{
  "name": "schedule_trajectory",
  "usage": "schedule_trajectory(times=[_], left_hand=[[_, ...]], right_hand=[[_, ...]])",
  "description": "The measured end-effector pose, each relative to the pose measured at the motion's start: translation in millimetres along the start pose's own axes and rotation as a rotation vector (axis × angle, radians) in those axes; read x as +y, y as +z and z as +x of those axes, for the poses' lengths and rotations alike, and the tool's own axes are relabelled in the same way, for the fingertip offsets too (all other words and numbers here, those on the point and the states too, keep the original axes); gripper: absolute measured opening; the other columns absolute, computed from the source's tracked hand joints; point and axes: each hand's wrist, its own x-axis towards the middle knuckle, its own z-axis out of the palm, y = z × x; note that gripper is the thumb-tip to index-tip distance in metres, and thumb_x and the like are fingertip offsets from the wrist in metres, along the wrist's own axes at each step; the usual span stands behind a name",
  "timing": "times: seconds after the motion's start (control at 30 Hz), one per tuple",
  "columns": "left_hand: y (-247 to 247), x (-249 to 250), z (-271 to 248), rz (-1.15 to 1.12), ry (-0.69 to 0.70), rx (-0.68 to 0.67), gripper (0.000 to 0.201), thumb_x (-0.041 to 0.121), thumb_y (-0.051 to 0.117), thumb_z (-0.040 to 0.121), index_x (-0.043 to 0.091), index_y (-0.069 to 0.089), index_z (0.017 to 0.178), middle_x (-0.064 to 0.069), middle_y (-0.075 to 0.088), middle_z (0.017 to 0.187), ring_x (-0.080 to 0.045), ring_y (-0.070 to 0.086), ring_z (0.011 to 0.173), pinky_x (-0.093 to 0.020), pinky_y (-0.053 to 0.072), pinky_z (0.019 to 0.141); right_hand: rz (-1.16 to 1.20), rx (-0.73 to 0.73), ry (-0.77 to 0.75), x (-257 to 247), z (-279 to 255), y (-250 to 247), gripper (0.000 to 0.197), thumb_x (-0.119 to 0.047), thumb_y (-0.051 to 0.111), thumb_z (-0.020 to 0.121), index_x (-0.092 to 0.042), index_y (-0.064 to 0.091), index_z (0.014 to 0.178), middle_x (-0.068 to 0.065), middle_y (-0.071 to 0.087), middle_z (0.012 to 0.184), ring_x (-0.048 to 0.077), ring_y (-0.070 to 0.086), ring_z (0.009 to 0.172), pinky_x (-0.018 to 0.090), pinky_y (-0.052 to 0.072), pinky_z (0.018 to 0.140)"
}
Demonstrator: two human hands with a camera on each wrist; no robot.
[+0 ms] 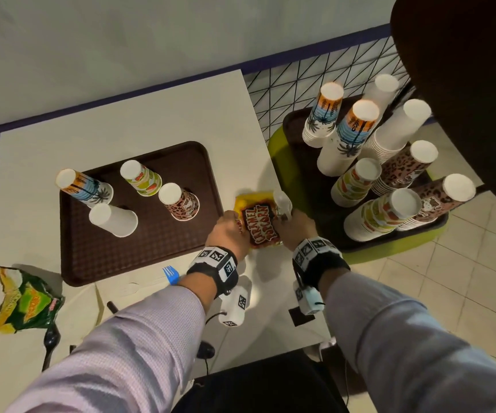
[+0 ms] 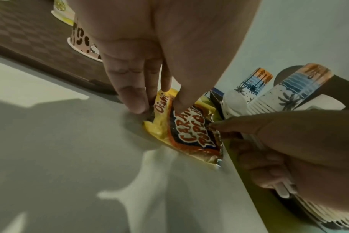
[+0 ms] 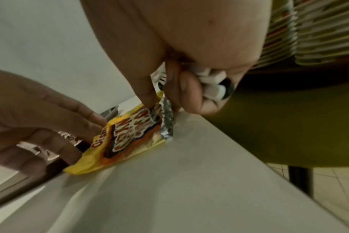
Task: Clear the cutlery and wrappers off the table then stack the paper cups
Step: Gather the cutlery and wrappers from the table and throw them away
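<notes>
A yellow caramel popcorn wrapper (image 1: 260,222) (image 2: 189,130) (image 3: 130,138) lies at the white table's right edge. My left hand (image 1: 229,231) (image 2: 159,104) pinches its left edge between thumb and fingers. My right hand (image 1: 296,228) (image 3: 169,97) grips a bundle of white plastic cutlery (image 1: 282,202) (image 2: 281,189) (image 3: 207,82), while its thumb and forefinger pinch the wrapper's torn foil edge. Several upturned paper cups (image 1: 141,177) stand apart on the brown tray (image 1: 139,254). A blue fork (image 1: 170,274), a white spoon (image 1: 132,288), a black spoon (image 1: 50,341) and a green chips wrapper (image 1: 23,302) lie near the front edge.
To the right, a second dark tray (image 1: 330,228) on a green stool (image 1: 282,162) holds several tall stacks of upturned cups (image 1: 389,135). A black wire fence (image 1: 300,79) runs behind it. Tiled floor (image 1: 464,278) lies beyond the table's right edge.
</notes>
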Motion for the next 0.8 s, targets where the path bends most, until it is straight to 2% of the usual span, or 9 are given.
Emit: schedule_trajectory(times=[0.07,0.17,0.3,0.4,0.47,0.57,0.63,0.7,0.8], left_hand=[[3.5,-0.4,0.9,-0.006,0.003,-0.003,0.052,0.026,0.066,0.091,0.014,0.048,0.138,-0.016,0.058,0.133,-0.037,0.060,0.120,-0.042,0.051,0.099],[2.3,0.6,1.3,-0.051,-0.019,-0.005,0.054,0.026,0.066,0.092,0.017,0.046,0.141,-0.014,0.057,0.134,-0.036,0.059,0.121,-0.041,0.050,0.098],[-2.2,-1.1,0.2,-0.225,-0.056,0.067,0.049,0.026,0.067,0.092,0.018,0.048,0.137,-0.005,0.066,0.110,-0.029,0.065,0.105,-0.035,0.053,0.090],[-10.3,-2.6,-0.4,-0.395,-0.105,0.078,0.051,0.030,0.072,0.091,0.017,0.051,0.135,0.007,0.059,0.089,-0.021,0.063,0.091,-0.031,0.051,0.084],[-16.5,-7.1,1.7,-0.450,-0.111,-0.007,0.041,0.033,0.072,0.091,0.018,0.060,0.128,0.006,0.062,0.092,-0.021,0.064,0.090,-0.034,0.054,0.084],[-27.8,-16.3,-3.5,-0.596,-0.048,-0.166,0.015,0.029,0.070,0.091,0.019,0.073,0.101,-0.002,0.074,0.088,-0.030,0.070,0.085,-0.040,0.057,0.078],[-35.2,-19.1,-11.3,-0.732,-0.023,-0.236,0.013,0.023,0.069,0.093,0.019,0.071,0.106,-0.008,0.077,0.094,-0.031,0.073,0.088,-0.043,0.061,0.078],[-43.7,-18.0,-21.4,-0.803,-0.002,-0.286,0.017,0.020,0.064,0.098,0.018,0.065,0.114,-0.010,0.075,0.104,-0.029,0.073,0.092,-0.039,0.059,0.072],[-58.5,-14.5,-41.1,-0.922,-0.115,-0.388,0.008,0.024,0.053,0.103,0.023,0.060,0.107,-0.010,0.071,0.091,-0.023,0.066,0.068,-0.029,0.050,0.055]], right_hand=[[-0.039,0.003,-0.010,-0.3,-0.1,5.3,0.034,-0.039,0.066,0.090,-0.015,0.064,0.114,0.007,0.070,0.108,0.028,0.069,0.096,0.039,0.057,0.084],[-0.041,0.000,-0.027,1.6,-1.1,5.4,0.033,-0.036,0.067,0.091,-0.012,0.066,0.114,0.006,0.068,0.102,0.026,0.066,0.091,0.033,0.051,0.076],[0.141,-0.012,-0.035,6.6,-6.0,0.8,0.030,-0.032,0.070,0.091,-0.014,0.064,0.114,0.010,0.070,0.108,0.030,0.068,0.097,0.039,0.057,0.080],[0.358,-0.112,-0.050,9.6,-16.7,-8.0,0.033,-0.030,0.071,0.092,-0.015,0.059,0.119,0.011,0.070,0.098,0.020,0.061,0.068,0.033,0.049,0.053],[0.554,-0.207,-0.048,11.9,-27.3,-13.8,0.040,-0.028,0.071,0.092,-0.019,0.057,0.128,0.016,0.065,0.091,0.017,0.049,0.055,0.030,0.039,0.047],[0.782,-0.289,-0.035,12.5,-45.1,-16.7,0.033,-0.020,0.068,0.095,-0.023,0.056,0.125,0.019,0.056,0.088,0.017,0.038,0.049,0.028,0.032,0.046],[0.907,-0.301,-0.017,9.4,-57.7,-15.5,0.025,-0.014,0.065,0.096,-0.019,0.057,0.119,0.017,0.054,0.083,0.017,0.037,0.048,0.027,0.030,0.046],[1.016,-0.292,0.008,4.3,-70.0,-11.7,0.016,-0.009,0.061,0.096,-0.015,0.056,0.110,0.012,0.054,0.074,0.015,0.035,0.046,0.026,0.028,0.043],[1.098,-0.231,0.051,-0.4,-85.2,-0.6,0.011,-0.006,0.059,0.096,-0.015,0.053,0.098,0.008,0.049,0.067,0.015,0.030,0.045,0.026,0.023,0.044]])
